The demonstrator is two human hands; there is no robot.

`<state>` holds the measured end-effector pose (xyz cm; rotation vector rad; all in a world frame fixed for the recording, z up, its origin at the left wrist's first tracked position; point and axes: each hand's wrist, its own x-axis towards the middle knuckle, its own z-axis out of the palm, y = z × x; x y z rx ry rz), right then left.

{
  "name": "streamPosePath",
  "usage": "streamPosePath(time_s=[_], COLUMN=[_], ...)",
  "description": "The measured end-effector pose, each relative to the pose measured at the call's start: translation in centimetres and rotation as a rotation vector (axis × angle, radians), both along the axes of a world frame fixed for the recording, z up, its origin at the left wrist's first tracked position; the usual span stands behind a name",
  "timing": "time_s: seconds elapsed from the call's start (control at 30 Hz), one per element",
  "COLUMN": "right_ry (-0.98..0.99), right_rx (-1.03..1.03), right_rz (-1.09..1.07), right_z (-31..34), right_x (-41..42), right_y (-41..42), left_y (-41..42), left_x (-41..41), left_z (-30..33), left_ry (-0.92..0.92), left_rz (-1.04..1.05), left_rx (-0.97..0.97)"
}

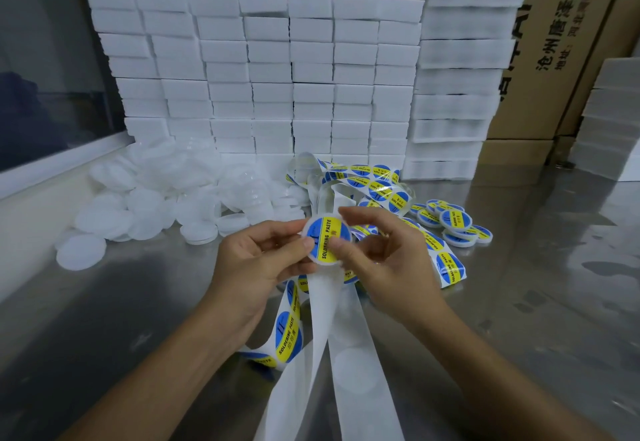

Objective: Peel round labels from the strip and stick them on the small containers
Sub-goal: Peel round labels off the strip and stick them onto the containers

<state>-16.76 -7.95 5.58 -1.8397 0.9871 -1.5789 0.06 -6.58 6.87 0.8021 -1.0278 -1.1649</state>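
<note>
Head view, largest first: white foam blocks point(311, 69), upper frame; unlabelled containers point(166, 198), left; label strip point(325, 319), trailing down. Centre: left hand point(256, 260) pinches small container point(325, 241); right hand point(377, 253) thumb presses round label point(323, 236). Best smoothed outward, centred.

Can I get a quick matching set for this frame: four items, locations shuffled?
Items:
1. container being labelled
2. unlabelled containers
3. labelled containers
4. foam blocks

Places:
A. stacked along the back
B. piled left on the table
C. held between both hands
D. grouped right of the hands

Pairs: 1-C, 2-B, 3-D, 4-A
</note>
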Motion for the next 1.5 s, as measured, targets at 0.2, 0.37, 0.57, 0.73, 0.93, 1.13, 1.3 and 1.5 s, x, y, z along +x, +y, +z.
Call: streamPosePath(time_s=[0.2,0.37,0.57,0.73,0.93,1.13,1.3,1.5], right_ry=[0.364,0.353,0.285,0.257,0.333,0.508,0.464,0.417], right_rx=[-0.376,-0.396,-0.351,-0.126,0.062,0.27,0.27,-0.101], right_rz=[-0.094,-0.11,-0.262,-0.698,-0.882,-0.861,-0.864,-0.81], right_z=[0.2,0.4,0.6,-0.7,-3.8,-5.2,-4.8,-2.1], right_x=[-1.0,-1.3,-3.3,-10.2,-14.4,-15.2,-14.9,-11.7], right_y=[-0.4,-0.2,-1.4,-5.3,-8.0,-9.2,-8.7,-6.5], left_y=[0.1,0.0,-0.3,-1.1,-1.4,-1.0,-0.7,-0.3], left_x=[0.1,-0.3,0.1,0.3,0.3,0.1,0.1,0.0], left_z=[-0.2,-0.6,-1.6,-2.8,-3.2,-2.8,-2.9,-2.5], left_ry=[-0.015,-0.038,-0.42,-0.624,-0.634,-0.621,-0.629,-0.478], left_rz=[-0.02,-0.057,0.19,0.248,0.164,0.099,0.018,-0.018], left_rx=[0.016,0.016,-0.096,-0.017,0.031,0.046,0.058,-0.036])
